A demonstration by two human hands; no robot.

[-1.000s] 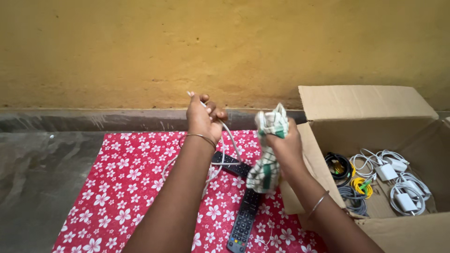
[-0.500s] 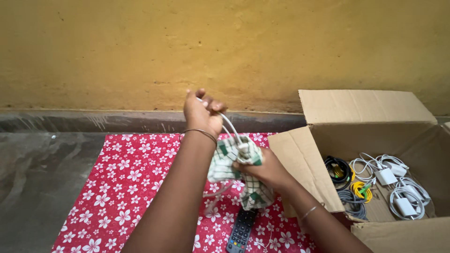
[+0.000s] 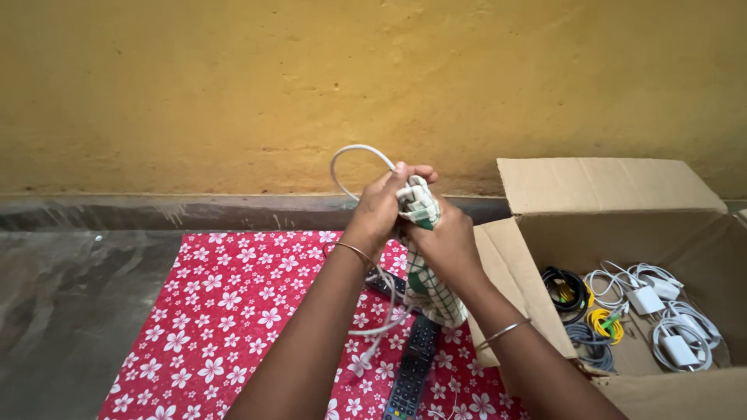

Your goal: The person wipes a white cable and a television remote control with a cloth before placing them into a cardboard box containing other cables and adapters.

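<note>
Right now both hands meet in the air above a red cloth with white flowers (image 3: 226, 311), which lies on a grey stone floor (image 3: 70, 295) at the foot of a yellow wall (image 3: 233, 85). The left hand (image 3: 380, 208) has its fingers (image 3: 411, 172) curled and pressed together around a white cable (image 3: 352, 150); one loop of that cable arches up over the hand, and the rest hangs down below the wrist towards the cloth. The right hand (image 3: 442, 237) is closed tight on a green-and-white checked cloth (image 3: 426, 274), bunched at the top where the two hands touch, with its loose end dangling beneath. Each wrist carries a thin metal bangle.

Under the hands, on the red cloth, lies a black remote control (image 3: 411, 372), and the end of a second one shows just behind the hanging cable. To the person's right stands an open cardboard box (image 3: 615, 185), its near flap close beside the right forearm. Inside it sit coiled cables in black, yellow and grey (image 3: 585, 311), next to several white chargers with their leads (image 3: 661, 311).
</note>
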